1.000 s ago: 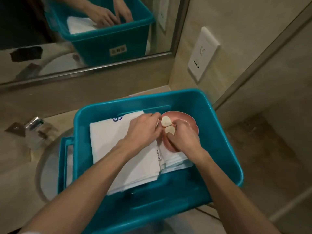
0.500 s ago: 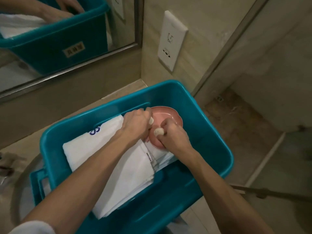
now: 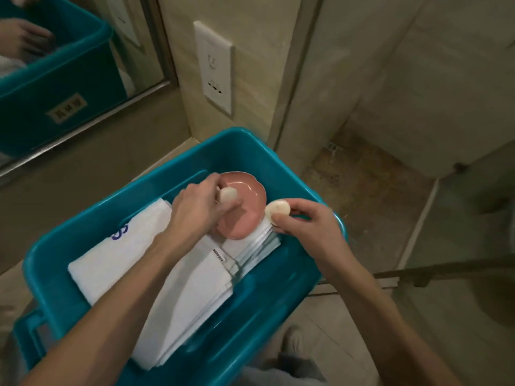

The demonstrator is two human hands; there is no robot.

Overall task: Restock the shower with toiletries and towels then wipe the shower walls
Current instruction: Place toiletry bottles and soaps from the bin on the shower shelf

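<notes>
Tub [image 3: 264,288]: teal plastic, open top.

Towels [image 3: 133,263]: white, folded and stacked, lying across the tub's floor from the near-left corner toward the far-right corner; blue lettering shows on the top one.

Dish [image 3: 252,190]: pink, shallow, resting on the towels' far-right end.

First soap [image 3: 229,194]: small round white puck over the dish's left half, gripped by the left hand [image 3: 199,210], whose curled fingers [image 3: 223,208] are blurred.

Second soap [image 3: 277,210]: round, white, face up, just inside the tub's right rim and beside the dish. The right hand [image 3: 309,224] pinches its edge between thumb and bent fingers [image 3: 299,203].

Surroundings: mirror [image 3: 69,65] beyond the tub's far-left side; white socket plate [image 3: 213,65] on the wall.
</notes>
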